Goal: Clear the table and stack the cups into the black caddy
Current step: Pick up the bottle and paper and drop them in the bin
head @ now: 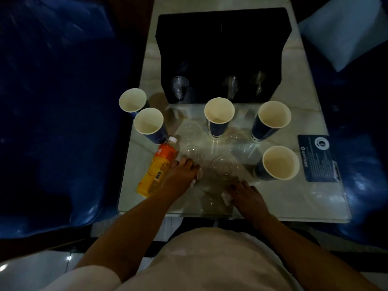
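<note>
1. The left hand (182,175) lies at the near-left of the table (294,198), fingers spread and curled loosely toward a clear plastic cup (194,154); its fingertips seem to touch the cup's rim, though whether they grip it is unclear.
2. The right hand (245,195) rests palm down near the table's near edge, fingers loosely extended and holding nothing that can be made out. A small pale object (226,197) lies just beside its fingertips.
3. A second clear cup (224,166) stands between the two hands, slightly farther off, probably next to be collected.
4. An orange drink bottle (156,168) lies on its side just left of the left hand, its long axis running near to far, white cap pointing far.
5. Five blue paper cups stand upright with mouths up: two at far left (132,99) (149,123), one centre (219,113), two at right (274,117) (280,162).
6. The black caddy (220,49) sits at the table's far end, with clear cups dimly visible inside, so stacking seems begun.
</note>
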Motion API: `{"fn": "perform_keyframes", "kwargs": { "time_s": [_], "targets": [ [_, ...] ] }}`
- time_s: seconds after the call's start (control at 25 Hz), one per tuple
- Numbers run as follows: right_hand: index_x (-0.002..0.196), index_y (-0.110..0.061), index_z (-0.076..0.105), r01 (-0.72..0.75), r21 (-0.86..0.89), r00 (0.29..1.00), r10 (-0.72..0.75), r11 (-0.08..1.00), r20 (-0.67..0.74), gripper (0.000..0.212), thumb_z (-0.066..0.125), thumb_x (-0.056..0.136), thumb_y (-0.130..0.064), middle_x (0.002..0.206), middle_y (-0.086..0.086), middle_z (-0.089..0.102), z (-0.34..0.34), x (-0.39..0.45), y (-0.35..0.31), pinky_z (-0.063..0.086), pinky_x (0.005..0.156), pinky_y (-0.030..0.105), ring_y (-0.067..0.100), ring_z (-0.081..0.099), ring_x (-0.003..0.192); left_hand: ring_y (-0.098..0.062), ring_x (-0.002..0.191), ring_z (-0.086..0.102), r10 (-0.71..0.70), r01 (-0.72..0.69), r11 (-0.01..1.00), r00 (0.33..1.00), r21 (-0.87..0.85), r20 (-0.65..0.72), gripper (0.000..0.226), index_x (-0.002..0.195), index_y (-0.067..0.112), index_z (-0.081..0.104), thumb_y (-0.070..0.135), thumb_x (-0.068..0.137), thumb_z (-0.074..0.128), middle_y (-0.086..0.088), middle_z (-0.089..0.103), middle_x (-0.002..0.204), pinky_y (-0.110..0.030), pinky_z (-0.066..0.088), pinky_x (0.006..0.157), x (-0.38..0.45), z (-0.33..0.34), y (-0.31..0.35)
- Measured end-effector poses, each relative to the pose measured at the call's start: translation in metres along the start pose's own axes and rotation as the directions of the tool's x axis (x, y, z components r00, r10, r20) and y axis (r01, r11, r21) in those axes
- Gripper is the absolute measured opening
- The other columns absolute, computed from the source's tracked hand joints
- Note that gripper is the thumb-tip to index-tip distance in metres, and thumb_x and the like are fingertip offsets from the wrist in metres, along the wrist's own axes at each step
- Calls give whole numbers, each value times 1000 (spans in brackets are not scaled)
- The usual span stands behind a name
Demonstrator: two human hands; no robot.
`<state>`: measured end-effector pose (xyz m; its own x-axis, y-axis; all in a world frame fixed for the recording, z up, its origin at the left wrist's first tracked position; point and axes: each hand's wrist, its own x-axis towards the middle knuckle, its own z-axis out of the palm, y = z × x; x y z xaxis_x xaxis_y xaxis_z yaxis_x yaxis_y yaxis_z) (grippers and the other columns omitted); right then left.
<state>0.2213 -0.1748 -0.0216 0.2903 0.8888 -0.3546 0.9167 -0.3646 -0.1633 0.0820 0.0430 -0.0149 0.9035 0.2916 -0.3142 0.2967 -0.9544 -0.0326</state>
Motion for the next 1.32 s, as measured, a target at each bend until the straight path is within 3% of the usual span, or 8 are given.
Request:
{"fn": "perform_keyframes", "kwargs": {
  "time_s": [0.12, 0.28, 0.56, 0.72, 0.88, 0.96, 1.08, 1.32],
  "targets": [
    [116, -15, 63, -50, 62, 999, 49, 997, 21, 36, 67, 82, -26, 126, 13, 59, 1, 5, 0, 48, 80, 42, 36, 55, 112, -30, 124, 43, -31, 33, 995, 999, -92, 22, 31, 123, 22, 58, 21, 92, 57, -7, 54, 132, -53, 36, 103, 3, 1, -3],
    [88, -16, 73, -80, 73, 996, 82, 994, -19, 31, 86, 61, -22, 99, 11, 70, -3, 1, -3, 54, 62, 39, 33, 67, 89, -32, 134, 40, 61, -61, 998, 997, 12, 43, 41, 132, 17, 51, 30, 94, 54, -11, 47, 143, -50, 33, 111, 4, 4, -7],
    [101, -19, 72, -137, 166, 989, 144, 977, -29, 28, 76, 74, -22, 116, 6, 69, 0, 0, -5, 52, 76, 39, 32, 63, 105, -29, 134, 39, 38, -37, 999, 999, 19, -22, 32, 130, 20, 53, 26, 101, 43, -7, 47, 143, -48, 30, 112, -5, 4, -5],
    [112, -23, 67, -160, 268, 982, 181, 950, -58, 26, 63, 88, -31, 122, 4, 66, -1, 5, -15, 47, 85, 37, 26, 59, 113, -27, 127, 48, -6, -12, 992, 989, -127, -145, 30, 124, 19, 60, 28, 101, 42, -7, 54, 137, -46, 39, 106, -12, -9, -4],
    [111, -28, 68, -99, 365, 984, 147, 926, -105, 25, 61, 89, -39, 118, 2, 67, -8, 16, -44, 50, 79, 36, 24, 63, 104, -33, 106, 67, -126, -12, 938, 920, -346, -372, 26, 105, 4, 71, 19, 93, 53, -18, 70, 115, -48, 56, 90, -34, -8, -14],
    [111, -29, 66, -55, 397, 991, 98, 916, -89, 26, 59, 89, -41, 115, 1, 66, -14, 25, -58, 52, 78, 36, 23, 63, 101, -30, 106, 66, -254, 71, 880, 906, -469, -339, 23, 110, 6, 67, 20, 93, 58, -16, 69, 116, -45, 55, 90, -49, -6, -30],
    [110, -30, 66, -45, 424, 991, 94, 905, -96, 27, 58, 89, -44, 112, 1, 67, -21, 48, -75, 51, 77, 35, 23, 63, 99, -19, 93, 66, -454, 247, 766, 862, -594, -226, 30, 112, 16, 63, 37, 94, 50, -4, 69, 107, -31, 52, 82, -70, -6, -61],
    [121, -24, 62, -76, 365, 996, 89, 928, -19, 35, 51, 93, -44, 120, 3, 62, -17, 90, -102, 48, 80, 33, 23, 57, 107, -21, 98, 62, -500, 390, 738, 864, -551, -56, 36, 122, 16, 54, 41, 96, 54, -8, 61, 119, -38, 54, 85, -81, 10, -78]
  ]
}}
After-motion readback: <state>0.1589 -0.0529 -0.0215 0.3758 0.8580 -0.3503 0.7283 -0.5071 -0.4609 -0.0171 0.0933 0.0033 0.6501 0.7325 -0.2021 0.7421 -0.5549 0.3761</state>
